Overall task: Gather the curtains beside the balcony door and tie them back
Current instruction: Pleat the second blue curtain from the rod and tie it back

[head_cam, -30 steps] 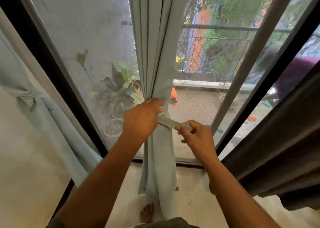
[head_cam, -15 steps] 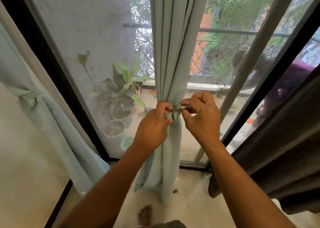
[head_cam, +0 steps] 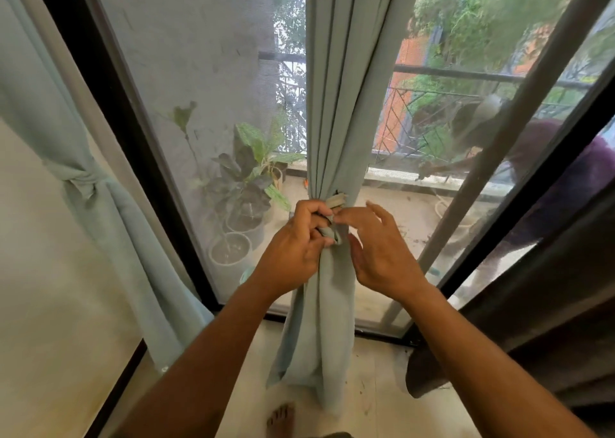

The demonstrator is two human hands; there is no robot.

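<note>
Gathered curtain point(head_cam: 336, 104) hangs before the balcony door point(head_cam: 213, 81), cinched by a tie-back point(head_cam: 335, 201). Left hand point(head_cam: 293, 251) fingers clench the bunch and apparently the tie; right hand point(head_cam: 382, 248) fingers are released. Soft, light fabric: grasp at the cinch.

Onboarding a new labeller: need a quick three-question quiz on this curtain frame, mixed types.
1. True or false: the left hand grips the gathered middle curtain.
2. The curtain at far left is: A) loose B) already tied C) on the floor.
3. Fill in: the right hand's fingers are ___, closed round nothing.

Key: 1 true; 2 B; 3 spread
</note>
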